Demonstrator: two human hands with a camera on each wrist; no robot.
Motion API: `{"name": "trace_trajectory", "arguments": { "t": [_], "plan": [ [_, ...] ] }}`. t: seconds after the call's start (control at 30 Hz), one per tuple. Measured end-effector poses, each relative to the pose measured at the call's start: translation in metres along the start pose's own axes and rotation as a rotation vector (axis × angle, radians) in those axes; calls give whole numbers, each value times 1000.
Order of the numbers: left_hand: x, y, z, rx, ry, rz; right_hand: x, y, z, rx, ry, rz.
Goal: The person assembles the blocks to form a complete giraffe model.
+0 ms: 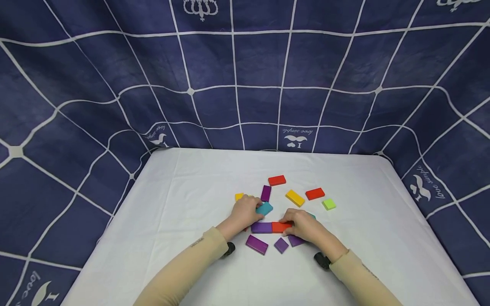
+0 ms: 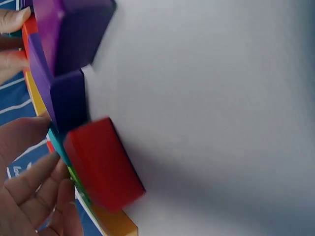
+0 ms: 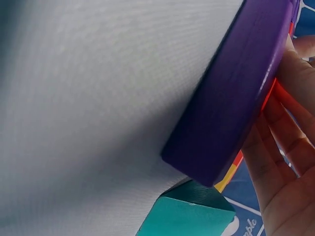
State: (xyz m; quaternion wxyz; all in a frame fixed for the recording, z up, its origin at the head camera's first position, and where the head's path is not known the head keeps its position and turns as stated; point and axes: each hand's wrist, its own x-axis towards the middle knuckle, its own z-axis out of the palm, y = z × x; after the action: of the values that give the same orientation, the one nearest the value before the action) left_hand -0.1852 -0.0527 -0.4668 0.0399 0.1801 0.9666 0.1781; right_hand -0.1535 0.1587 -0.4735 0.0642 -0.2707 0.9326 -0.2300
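Observation:
In the head view my left hand (image 1: 250, 209) pinches the left end of a teal block (image 1: 266, 208) on the white table (image 1: 183, 204). My right hand (image 1: 292, 224) grips a red block (image 1: 280, 227) that lies end to end with a purple block (image 1: 261, 227). The left wrist view shows my fingers (image 2: 34, 191) beside a teal block (image 2: 56, 142), with a red block (image 2: 103, 162) and purple blocks (image 2: 69, 29) close by. From the right wrist, my fingers (image 3: 280, 162) lie behind a purple block (image 3: 236, 93), and a teal block (image 3: 192, 216) sits below.
Loose blocks lie around the hands: red (image 1: 277, 180), purple (image 1: 266, 193), yellow (image 1: 295, 198), red (image 1: 315, 194), green (image 1: 329, 204), and purple ones (image 1: 257, 244) near the front. A dark blue patterned cloth (image 1: 245, 85) hangs round the table's back and sides.

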Motion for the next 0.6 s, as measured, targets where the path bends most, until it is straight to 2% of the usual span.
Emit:
{"name": "trace_trajectory", "arguments": {
  "t": [0.17,0.43,0.6],
  "plan": [
    [-1,-10,-4,-10,-32,53,0,0,0,-4,8,-3],
    [-3,-25,-8,-61,-135,157,-1,0,0,7,6,11],
    [-6,-28,-9,-45,-153,210,-2,0,1,13,1,13]
  ]
}}
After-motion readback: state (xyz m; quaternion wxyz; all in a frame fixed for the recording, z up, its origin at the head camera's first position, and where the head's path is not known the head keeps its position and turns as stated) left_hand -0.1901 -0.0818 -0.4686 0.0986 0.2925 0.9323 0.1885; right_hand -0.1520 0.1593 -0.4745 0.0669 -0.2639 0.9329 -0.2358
